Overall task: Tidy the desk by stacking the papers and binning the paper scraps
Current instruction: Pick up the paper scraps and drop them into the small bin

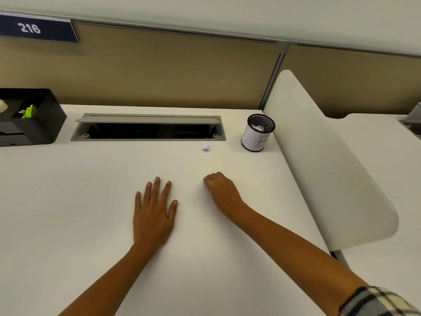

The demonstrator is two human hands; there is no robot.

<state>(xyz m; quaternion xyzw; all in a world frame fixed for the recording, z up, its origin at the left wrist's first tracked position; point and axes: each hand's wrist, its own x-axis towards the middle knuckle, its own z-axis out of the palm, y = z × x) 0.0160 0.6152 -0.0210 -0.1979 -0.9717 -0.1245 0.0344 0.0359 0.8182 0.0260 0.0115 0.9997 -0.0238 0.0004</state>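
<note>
My left hand (155, 215) lies flat on the white desk (68, 201), palm down with fingers spread. To its right, my right hand (222, 190) rests on the desk with its fingers curled under; nothing shows in its grip. A crumpled white paper scrap (206, 147) lies beyond my right hand, near the cable slot. A tiny scrap (230, 143) sits between it and the bin (256, 139), a black mesh cup wrapped in white paper at the back right. Crumpled scraps (258, 128) lie inside the bin.
A grey cable slot (148, 119) with its lid raised runs along the back of the desk. A black organiser (45, 117) stands at the back left. A white curved divider (330, 167) borders the desk's right side, and a tan partition wall rises behind.
</note>
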